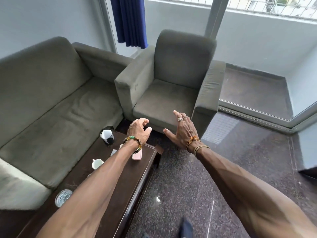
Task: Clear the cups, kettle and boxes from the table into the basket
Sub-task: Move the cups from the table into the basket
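The job looks barely begun: what seems to be the kettle (107,136), 1 white cup (97,163), a glass (63,197) and a pink box (137,156) all sit on the desk (132,176), and no basket is in view. Both hands hover empty past the desk's far end, the left hand (139,129) loosely curled and the right hand (181,133) spread wide.

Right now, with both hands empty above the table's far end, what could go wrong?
The left forearm crosses over the white cup and pink box; lowering it could knock either. The glass sits near the table edge by the sofa. No basket is in view.
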`<state>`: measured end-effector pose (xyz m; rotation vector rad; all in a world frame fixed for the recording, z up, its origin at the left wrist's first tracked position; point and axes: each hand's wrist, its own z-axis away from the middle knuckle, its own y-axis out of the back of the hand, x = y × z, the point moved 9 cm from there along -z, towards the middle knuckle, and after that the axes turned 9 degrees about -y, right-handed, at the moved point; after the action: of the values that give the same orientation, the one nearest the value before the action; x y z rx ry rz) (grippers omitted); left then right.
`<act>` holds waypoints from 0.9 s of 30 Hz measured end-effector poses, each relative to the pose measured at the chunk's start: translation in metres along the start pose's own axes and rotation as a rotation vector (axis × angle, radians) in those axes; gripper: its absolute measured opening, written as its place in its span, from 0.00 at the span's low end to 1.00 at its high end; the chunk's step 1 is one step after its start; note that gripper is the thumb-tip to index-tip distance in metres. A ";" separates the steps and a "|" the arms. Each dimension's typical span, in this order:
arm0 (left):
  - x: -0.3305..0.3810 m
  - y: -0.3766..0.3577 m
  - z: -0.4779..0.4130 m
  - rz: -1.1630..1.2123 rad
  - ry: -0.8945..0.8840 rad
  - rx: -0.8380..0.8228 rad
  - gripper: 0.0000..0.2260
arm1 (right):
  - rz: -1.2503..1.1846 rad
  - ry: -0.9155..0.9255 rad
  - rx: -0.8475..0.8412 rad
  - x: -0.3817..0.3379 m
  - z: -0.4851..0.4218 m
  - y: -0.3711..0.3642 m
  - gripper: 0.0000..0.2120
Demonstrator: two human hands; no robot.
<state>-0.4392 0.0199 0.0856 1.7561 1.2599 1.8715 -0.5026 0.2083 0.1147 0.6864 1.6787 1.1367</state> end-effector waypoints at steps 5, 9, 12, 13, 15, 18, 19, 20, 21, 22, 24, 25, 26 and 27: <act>-0.001 -0.032 -0.017 0.011 0.040 -0.040 0.14 | 0.020 0.028 -0.054 0.022 -0.035 -0.023 0.41; -0.018 -0.047 -0.024 0.003 0.148 -0.049 0.15 | 0.020 0.093 -0.158 0.023 -0.066 -0.050 0.42; -0.031 -0.044 -0.030 0.001 0.204 -0.028 0.15 | 0.022 0.163 -0.207 0.009 -0.090 -0.063 0.42; -0.036 -0.039 -0.032 0.001 0.225 -0.011 0.14 | 0.016 0.189 -0.219 0.000 -0.099 -0.066 0.42; -0.048 -0.025 -0.033 0.001 0.274 0.030 0.14 | 0.006 0.248 -0.240 -0.022 -0.111 -0.073 0.42; -0.077 -0.001 -0.022 -0.011 0.367 0.102 0.14 | -0.013 0.345 -0.283 -0.064 -0.120 -0.090 0.42; -0.087 0.007 -0.016 -0.015 0.397 0.121 0.14 | -0.016 0.373 -0.301 -0.078 -0.120 -0.098 0.42; -0.098 0.012 -0.009 -0.013 0.423 0.137 0.14 | -0.013 0.398 -0.321 -0.089 -0.118 -0.106 0.42; -0.110 0.018 -0.002 -0.007 0.453 0.156 0.14 | -0.003 0.428 -0.351 -0.102 -0.114 -0.118 0.43; -0.123 0.023 0.005 -0.002 0.481 0.172 0.14 | 0.009 0.454 -0.383 -0.113 -0.109 -0.130 0.43; -0.149 0.030 0.022 0.001 0.534 0.201 0.13 | 0.039 0.494 -0.452 -0.133 -0.098 -0.157 0.43; -0.161 0.033 0.029 0.009 0.559 0.211 0.13 | 0.049 0.514 -0.478 -0.141 -0.091 -0.168 0.43; -0.174 0.036 0.038 0.017 0.588 0.219 0.13 | 0.059 0.532 -0.503 -0.149 -0.084 -0.180 0.43; -0.186 0.040 0.044 0.016 0.610 0.223 0.13 | 0.068 0.541 -0.521 -0.157 -0.078 -0.191 0.43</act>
<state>-0.3441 -0.1189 -0.0137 1.3184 1.7161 2.4648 -0.5030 -0.0294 0.0114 0.1035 1.6780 1.8351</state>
